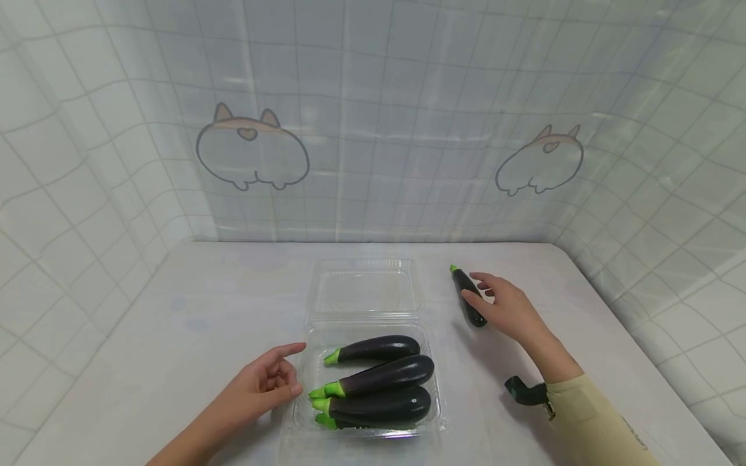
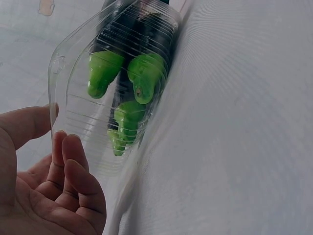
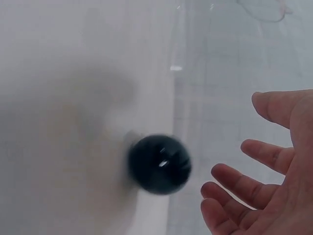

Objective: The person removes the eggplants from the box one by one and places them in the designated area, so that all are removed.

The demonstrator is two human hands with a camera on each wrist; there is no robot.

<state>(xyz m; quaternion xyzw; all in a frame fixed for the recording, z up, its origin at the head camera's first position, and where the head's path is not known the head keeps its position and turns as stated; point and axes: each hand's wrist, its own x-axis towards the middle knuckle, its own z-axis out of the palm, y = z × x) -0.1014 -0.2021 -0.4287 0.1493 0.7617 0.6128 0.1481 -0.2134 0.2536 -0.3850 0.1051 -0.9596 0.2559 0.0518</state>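
A clear plastic clamshell box (image 1: 300, 414) stands lid-open on the table with several eggplants (image 1: 387, 375) in its lower half. Their green stems (image 2: 105, 73) point to my left hand. At the box's left rim is my left hand (image 1: 256, 388), thumb and index finger extended towards it, the other fingers bent. In the left wrist view the thumb tip meets the rim. One more eggplant (image 1: 474, 315) lies on the table right of the box. My right hand (image 1: 507, 307) hovers over it with fingers spread; in the right wrist view a gap separates them from its rounded dark end (image 3: 160, 164).
The box's lid (image 1: 364, 291) lies folded back behind the lower half. A curved dark green object (image 1: 524, 391) is beside my right sleeve (image 1: 594, 414). White tile-patterned walls (image 1: 379, 129) close in the pale table (image 1: 233, 304) at the back and both sides.
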